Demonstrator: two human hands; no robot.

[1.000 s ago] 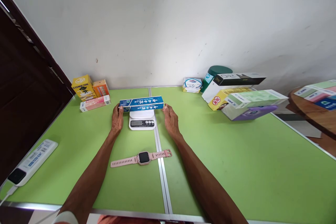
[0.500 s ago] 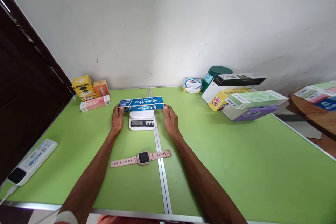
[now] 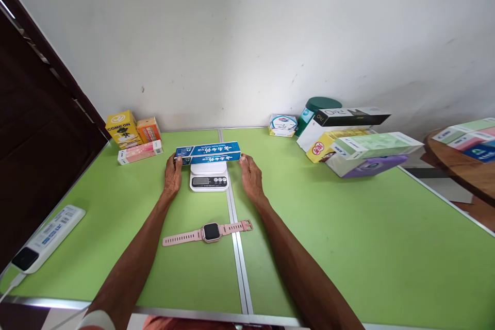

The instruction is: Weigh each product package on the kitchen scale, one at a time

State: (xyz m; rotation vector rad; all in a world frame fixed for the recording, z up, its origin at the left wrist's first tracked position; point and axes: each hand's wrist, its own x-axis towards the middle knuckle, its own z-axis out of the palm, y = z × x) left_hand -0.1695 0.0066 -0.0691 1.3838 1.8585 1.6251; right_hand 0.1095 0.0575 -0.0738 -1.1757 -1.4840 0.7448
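Note:
A long blue toothpaste box [image 3: 208, 152] lies crosswise over the pan of a small white kitchen scale [image 3: 209, 182]. Its left end is gripped by my left hand [image 3: 172, 175], thumb on the near side. At the opposite end, my right hand [image 3: 252, 178] pinches the box with the thumb and bent fingers. The scale's display and buttons face me; the box covers the rear of the pan. I cannot tell whether the box's weight rests on the scale. Nearer to me, a pink-strapped smartwatch [image 3: 211, 232] lies stretched flat between my forearms.
Back left stand a yellow box [image 3: 124, 130], an orange box [image 3: 148, 130] and a pink carton [image 3: 140, 152]. Back right are a small white box [image 3: 283, 126], a green-lidded tub [image 3: 324, 103] and several cartons. A white power strip [image 3: 50, 237] lies at the left edge of the green table [image 3: 371, 247].

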